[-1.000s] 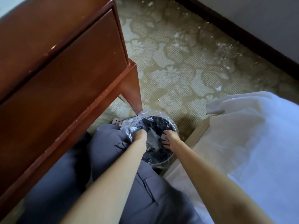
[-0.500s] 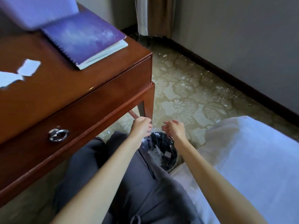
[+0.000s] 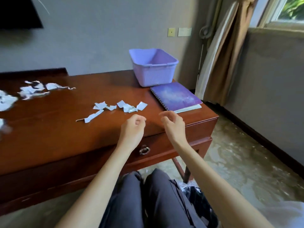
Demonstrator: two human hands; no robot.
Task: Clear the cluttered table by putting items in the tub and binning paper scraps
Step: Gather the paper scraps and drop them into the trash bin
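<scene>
Both hands hover above the front edge of the brown wooden table (image 3: 65,129). My left hand (image 3: 132,128) has its fingers loosely curled and holds nothing. My right hand (image 3: 174,125) is open with curved fingers, also empty. Just beyond them lies a cluster of white paper scraps (image 3: 121,106). More scraps (image 3: 36,89) lie at the far left. A lilac plastic tub (image 3: 153,66) stands at the table's back right, and a purple spiral notebook (image 3: 176,96) lies in front of it. The black bin with a clear liner (image 3: 199,201) stands on the floor by my right leg.
A drawer with a ring pull (image 3: 144,150) faces me below the tabletop. Patterned carpet (image 3: 246,162) runs to the right, toward a curtain (image 3: 220,55) and a window. White bedding (image 3: 286,214) shows at the lower right corner. A dark screen (image 3: 18,12) hangs on the wall.
My hands have risen from the bin on the floor to just above the table's front edge. The view has tilted up from the floor to the tabletop.
</scene>
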